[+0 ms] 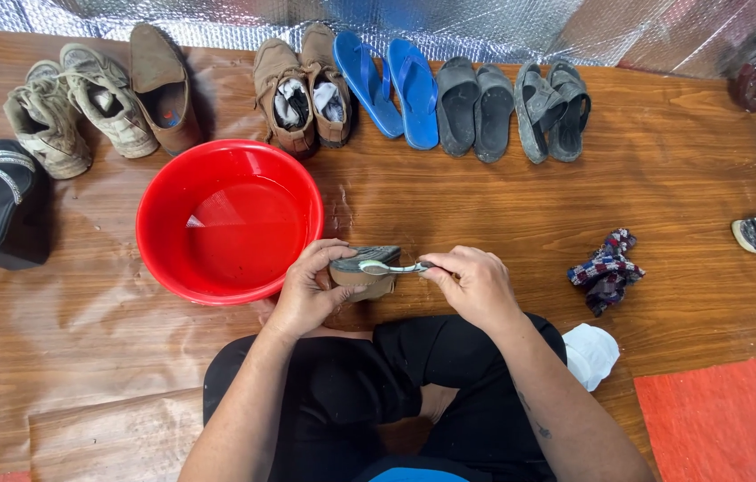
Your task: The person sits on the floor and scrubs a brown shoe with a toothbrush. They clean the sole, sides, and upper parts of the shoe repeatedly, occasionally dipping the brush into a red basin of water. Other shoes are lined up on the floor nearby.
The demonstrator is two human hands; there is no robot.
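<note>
Brown and worn, a shoe (362, 272) sits on its side just beside the red basin (229, 221) of water, clasped by the left hand (311, 290), while the right hand (474, 284) is closed around a toothbrush (393, 266) whose head lies on the shoe's dark sole. On the wood-patterned floor (485, 214) beyond, a row holds beige sneakers (74, 103), blue flip-flops (389, 82) and grey sandals (553, 109), with a patterned rag (608, 268) lying to the right.
</note>
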